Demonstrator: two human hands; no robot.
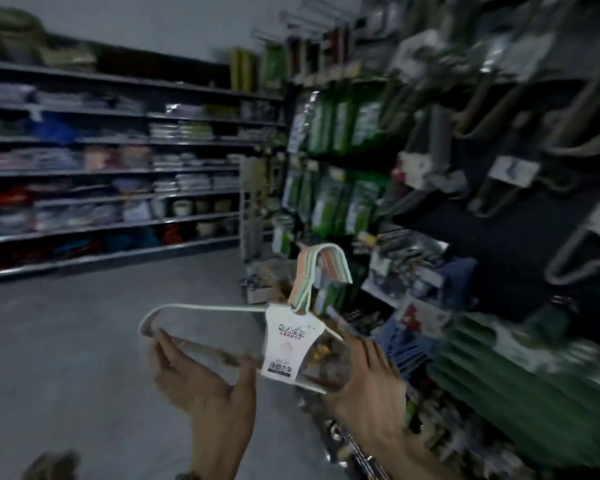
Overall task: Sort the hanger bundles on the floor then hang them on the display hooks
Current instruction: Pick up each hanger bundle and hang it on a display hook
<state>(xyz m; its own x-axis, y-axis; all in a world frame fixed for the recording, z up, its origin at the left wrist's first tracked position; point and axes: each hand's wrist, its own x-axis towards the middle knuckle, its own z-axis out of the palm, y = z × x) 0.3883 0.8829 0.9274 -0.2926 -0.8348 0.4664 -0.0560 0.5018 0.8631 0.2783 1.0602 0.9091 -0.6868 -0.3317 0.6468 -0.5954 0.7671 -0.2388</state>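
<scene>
I read the hanger bundle (219, 308) as off the floor, spanning both hands: left grip (201, 379) pinches the lower bar, right grip (368, 379) curls round the right end. Long axis runs left-right, hook cluster (321, 261) up. The display panel (499, 237) lies rightward, nearer the right grip.

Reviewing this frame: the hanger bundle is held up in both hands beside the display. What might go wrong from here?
1. The left hand and right hand hold the hanger bundle by its lower edge, hooks uppermost, so it may tip or slip.
2. The hanging goods on the right are crowded, so the hooks could snag them.
3. Piled goods lie low beside the person and might get knocked.
</scene>
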